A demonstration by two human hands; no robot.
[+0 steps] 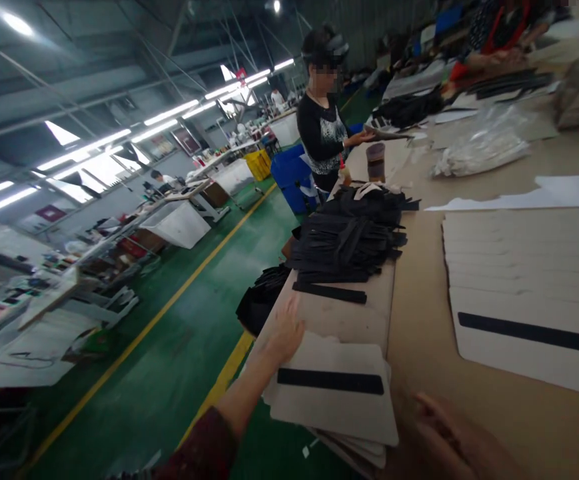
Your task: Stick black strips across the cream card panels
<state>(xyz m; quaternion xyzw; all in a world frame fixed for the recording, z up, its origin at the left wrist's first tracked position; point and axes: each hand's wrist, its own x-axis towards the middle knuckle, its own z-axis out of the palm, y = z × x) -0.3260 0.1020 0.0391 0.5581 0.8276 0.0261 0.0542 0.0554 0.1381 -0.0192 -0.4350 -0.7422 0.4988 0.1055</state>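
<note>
My left hand (286, 333) reaches over the table's left edge, fingers stretched forward and somewhat blurred, with nothing visible in it. Just beside it lies a stack of beige panels (334, 417), the top one bearing a black strip (330, 381). Beyond the fingertips a loose black strip (329, 292) lies in front of a heap of black strips (346, 233). At the lower right my right hand (449, 433) is dim and blurred above the table, fingers loosely bent and apart, holding nothing I can see.
Overlapping beige panels (524, 267) lie on the right, with a black strip (539, 333) across the nearest. A brown cup (376, 162) and a clear plastic bag (489, 143) sit farther back. A co-worker (322, 127) stands by a blue bin (292, 175); another works at upper right.
</note>
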